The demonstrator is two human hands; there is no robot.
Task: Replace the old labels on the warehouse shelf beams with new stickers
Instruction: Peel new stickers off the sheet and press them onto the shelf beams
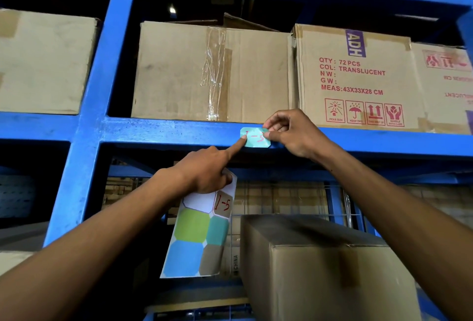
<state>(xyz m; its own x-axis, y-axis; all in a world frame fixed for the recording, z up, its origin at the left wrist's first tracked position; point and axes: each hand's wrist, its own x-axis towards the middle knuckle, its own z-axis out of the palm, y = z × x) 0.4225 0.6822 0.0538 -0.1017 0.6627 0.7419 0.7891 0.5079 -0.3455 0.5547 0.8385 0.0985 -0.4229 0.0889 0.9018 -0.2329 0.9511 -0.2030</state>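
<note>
A pale teal sticker (256, 138) with red handwriting lies on the front of the blue shelf beam (166, 131). My right hand (297, 134) pinches the sticker's right edge between thumb and fingers. My left hand (207, 169) presses its index fingertip on the sticker's left end, while its other fingers hold a sticker sheet (199, 233) that hangs below. The sheet carries green, teal, blue and brown stickers, and a brown one at its top right reads "1-5".
Cardboard boxes stand on the beam: a taped one (212, 72) and a printed one (358, 77) right behind my hands. Another box (325, 267) sits on the lower level at the right. A blue upright (89, 105) rises at the left.
</note>
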